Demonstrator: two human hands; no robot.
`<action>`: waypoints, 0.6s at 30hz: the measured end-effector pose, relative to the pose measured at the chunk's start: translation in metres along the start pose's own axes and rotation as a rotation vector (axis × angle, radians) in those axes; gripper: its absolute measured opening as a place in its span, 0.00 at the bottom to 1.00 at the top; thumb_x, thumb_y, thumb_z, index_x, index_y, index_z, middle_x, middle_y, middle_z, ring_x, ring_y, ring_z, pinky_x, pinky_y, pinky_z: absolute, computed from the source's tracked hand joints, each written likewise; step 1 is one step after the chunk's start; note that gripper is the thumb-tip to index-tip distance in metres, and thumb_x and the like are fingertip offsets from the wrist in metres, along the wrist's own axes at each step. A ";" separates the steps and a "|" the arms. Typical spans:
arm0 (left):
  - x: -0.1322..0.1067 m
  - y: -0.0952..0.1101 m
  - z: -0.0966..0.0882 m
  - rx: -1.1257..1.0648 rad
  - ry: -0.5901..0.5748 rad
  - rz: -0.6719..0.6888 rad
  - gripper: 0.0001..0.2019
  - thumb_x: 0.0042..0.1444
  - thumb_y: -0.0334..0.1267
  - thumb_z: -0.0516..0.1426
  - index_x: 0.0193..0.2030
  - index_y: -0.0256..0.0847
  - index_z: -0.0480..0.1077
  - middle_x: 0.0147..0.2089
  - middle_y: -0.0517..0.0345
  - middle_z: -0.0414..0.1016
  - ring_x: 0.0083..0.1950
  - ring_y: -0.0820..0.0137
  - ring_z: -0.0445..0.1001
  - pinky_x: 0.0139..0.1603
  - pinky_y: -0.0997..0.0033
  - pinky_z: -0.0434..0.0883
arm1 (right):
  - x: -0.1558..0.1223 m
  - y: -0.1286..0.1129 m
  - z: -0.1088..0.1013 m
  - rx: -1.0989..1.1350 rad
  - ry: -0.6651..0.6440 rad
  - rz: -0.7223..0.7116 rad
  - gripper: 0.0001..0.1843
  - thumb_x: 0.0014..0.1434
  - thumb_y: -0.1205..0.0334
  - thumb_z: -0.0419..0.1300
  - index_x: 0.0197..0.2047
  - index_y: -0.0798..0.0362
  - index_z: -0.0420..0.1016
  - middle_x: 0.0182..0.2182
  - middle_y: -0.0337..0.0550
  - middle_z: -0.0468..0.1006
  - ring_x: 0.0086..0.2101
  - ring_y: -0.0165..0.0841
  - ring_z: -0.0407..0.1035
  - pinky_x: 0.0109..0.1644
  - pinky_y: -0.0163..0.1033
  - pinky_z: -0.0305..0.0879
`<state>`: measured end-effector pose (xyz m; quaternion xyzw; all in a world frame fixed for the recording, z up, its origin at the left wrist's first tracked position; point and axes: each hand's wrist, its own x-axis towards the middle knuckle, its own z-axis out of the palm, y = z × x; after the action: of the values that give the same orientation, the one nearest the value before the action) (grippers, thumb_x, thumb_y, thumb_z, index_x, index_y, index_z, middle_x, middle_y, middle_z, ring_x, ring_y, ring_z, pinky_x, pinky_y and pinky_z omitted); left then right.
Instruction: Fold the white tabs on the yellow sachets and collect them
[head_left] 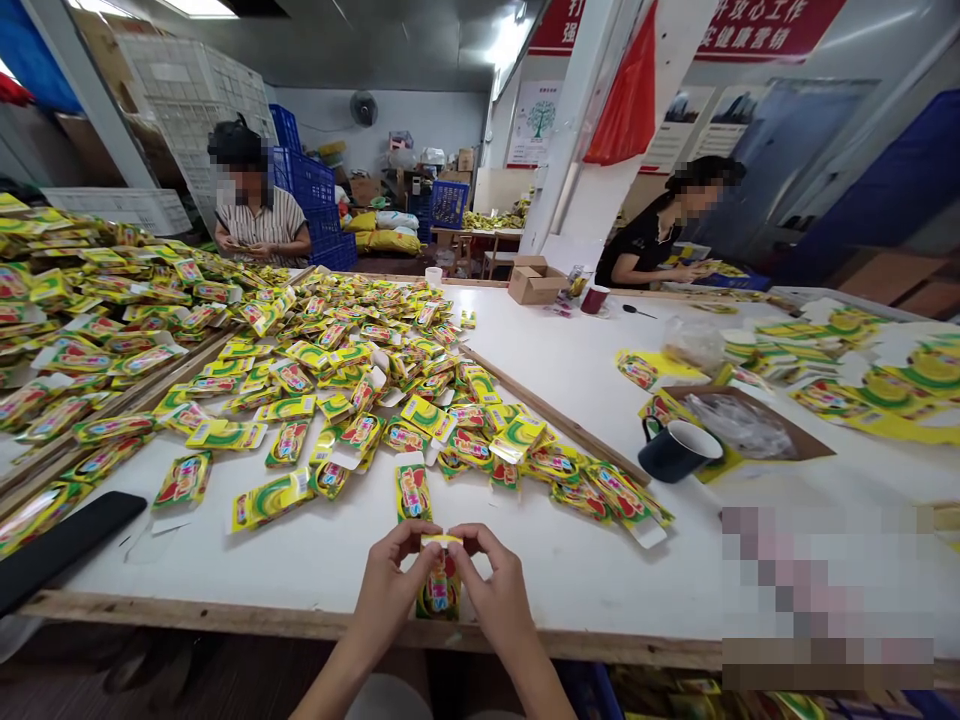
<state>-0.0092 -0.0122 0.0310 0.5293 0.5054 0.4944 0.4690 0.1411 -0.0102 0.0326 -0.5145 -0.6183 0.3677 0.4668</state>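
At the near edge of the white table, my left hand [394,575] and my right hand [491,575] grip the top end of a small yellow and green carton [439,588] from both sides. Thumbs and fingertips pinch its upper flap, and the carton's printed face is turned up toward me. Just beyond my fingers lies another carton [412,490] with a white end flap standing out. A wide heap of the same small cartons [360,390] spreads over the table ahead, many with white flaps showing.
A dark mug [679,448] and an opened box with clear plastic bags [739,425] stand to the right. Flat carton sheets [900,370] are stacked beyond. A black phone-like slab [67,545] lies at left. Wooden strips [555,410] divide the table. Two people sit across it.
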 end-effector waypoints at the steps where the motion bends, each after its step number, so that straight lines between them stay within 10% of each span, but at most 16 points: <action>1: 0.001 0.000 0.001 0.009 0.007 -0.005 0.10 0.54 0.42 0.60 0.39 0.39 0.75 0.36 0.54 0.80 0.37 0.64 0.76 0.39 0.69 0.73 | 0.001 0.000 0.000 -0.013 0.009 0.010 0.12 0.60 0.53 0.59 0.37 0.53 0.76 0.29 0.42 0.78 0.32 0.35 0.71 0.37 0.35 0.68; 18: -0.006 -0.008 -0.008 0.026 -0.089 0.054 0.09 0.57 0.41 0.58 0.41 0.42 0.78 0.44 0.52 0.80 0.47 0.61 0.76 0.49 0.65 0.71 | -0.011 0.006 0.009 0.172 -0.098 0.042 0.10 0.62 0.54 0.57 0.41 0.51 0.72 0.36 0.43 0.78 0.36 0.36 0.73 0.41 0.37 0.70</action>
<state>-0.0176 -0.0182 0.0234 0.5702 0.4761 0.4761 0.4707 0.1346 -0.0201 0.0225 -0.4670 -0.5955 0.4537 0.4705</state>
